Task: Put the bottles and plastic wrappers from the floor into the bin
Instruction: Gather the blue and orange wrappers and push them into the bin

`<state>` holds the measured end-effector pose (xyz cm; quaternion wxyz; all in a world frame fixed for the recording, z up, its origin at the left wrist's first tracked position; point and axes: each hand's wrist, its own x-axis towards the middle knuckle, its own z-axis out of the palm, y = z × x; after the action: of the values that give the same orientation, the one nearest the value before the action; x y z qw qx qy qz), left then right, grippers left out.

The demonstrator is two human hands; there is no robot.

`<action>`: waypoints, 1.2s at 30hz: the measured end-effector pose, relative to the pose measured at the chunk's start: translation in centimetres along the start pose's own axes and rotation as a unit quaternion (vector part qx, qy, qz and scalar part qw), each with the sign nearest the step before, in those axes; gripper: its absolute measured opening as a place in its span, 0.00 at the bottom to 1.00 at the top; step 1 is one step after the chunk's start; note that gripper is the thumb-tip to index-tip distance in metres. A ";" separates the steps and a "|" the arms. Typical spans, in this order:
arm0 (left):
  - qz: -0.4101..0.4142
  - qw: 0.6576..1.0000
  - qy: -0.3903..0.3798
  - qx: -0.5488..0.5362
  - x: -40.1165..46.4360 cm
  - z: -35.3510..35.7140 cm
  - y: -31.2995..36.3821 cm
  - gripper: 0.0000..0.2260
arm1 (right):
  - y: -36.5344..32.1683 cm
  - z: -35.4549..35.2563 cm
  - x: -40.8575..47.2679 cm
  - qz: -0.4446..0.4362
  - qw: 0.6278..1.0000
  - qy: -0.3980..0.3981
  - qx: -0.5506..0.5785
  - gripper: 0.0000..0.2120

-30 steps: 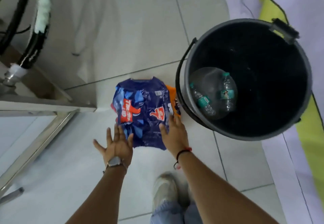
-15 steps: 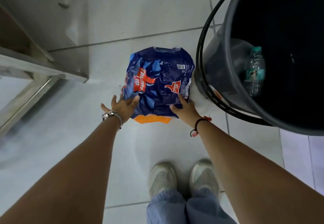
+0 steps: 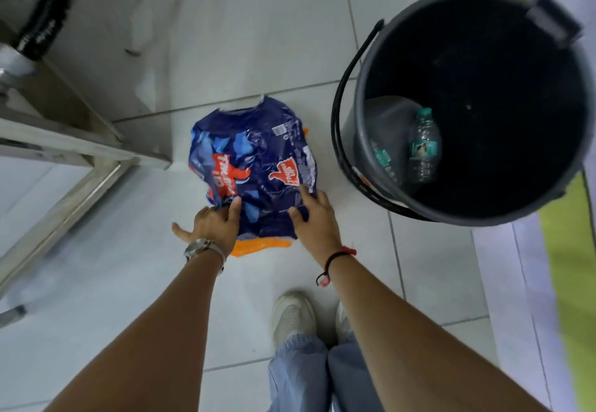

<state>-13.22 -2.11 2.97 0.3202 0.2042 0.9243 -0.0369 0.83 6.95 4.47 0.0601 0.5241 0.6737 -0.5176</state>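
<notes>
A crumpled blue plastic wrapper (image 3: 258, 160) with red logos lies on the tiled floor, on top of an orange wrapper (image 3: 261, 245) that peeks out at its near edge. My left hand (image 3: 214, 226) pinches the blue wrapper's near-left edge, thumb on top. My right hand (image 3: 317, 221) rests flat on its near-right edge, fingers spread. Just right of the wrappers stands the black bin (image 3: 358, 115), with its handle hanging on the wrapper side. Two clear bottles with green labels (image 3: 424, 150) (image 3: 382, 158) lie inside it.
A metal frame (image 3: 80, 150) juts in from the left, its corner close to the wrapper. A black hose (image 3: 45, 24) hangs at the top left. My shoes (image 3: 292, 318) stand behind the wrappers. A white and green sheet (image 3: 567, 250) covers the floor at the right.
My hands have settled onto the near edge of the blue wrapper. The orange wrapper now shows at its near side. The view has pulled back from the bin.
</notes>
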 end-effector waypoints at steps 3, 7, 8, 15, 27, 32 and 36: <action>-0.014 1.000 0.025 -0.002 -3.1 -3.5 -0.1 0.25 | -2.7 -1.3 -3.2 -0.014 1.000 -0.002 -0.007 0.25; 0.001 0.997 0.081 -0.002 -6.6 -9.2 2.2 0.26 | -6.4 -4.7 -6.9 -0.034 0.999 0.017 0.002 0.24; 0.008 0.996 0.091 -0.003 -7.4 -10.6 3.1 0.25 | -7.2 -5.7 -7.8 -0.038 0.999 0.026 0.005 0.24; 0.139 0.984 0.067 0.086 -12.1 -17.3 12.7 0.15 | -8.7 -16.1 -11.4 -0.016 0.994 0.099 0.051 0.22; 0.312 0.927 0.025 0.205 -13.3 -14.2 27.8 0.34 | -2.3 -27.6 -8.2 0.161 0.973 0.103 -0.132 0.21; 0.349 0.886 -0.006 0.306 -10.9 -12.5 27.9 0.44 | -1.2 -26.5 -5.8 0.207 0.953 -0.015 -0.220 0.21; 0.441 0.791 -0.053 0.422 -7.8 -11.9 29.5 0.45 | -1.2 -26.1 -3.2 0.205 0.936 0.005 -0.287 0.27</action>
<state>-2.75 24.43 19.00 0.2320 0.7018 0.6087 -0.2884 13.34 24.85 19.17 0.3098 0.6138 0.6717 -0.2759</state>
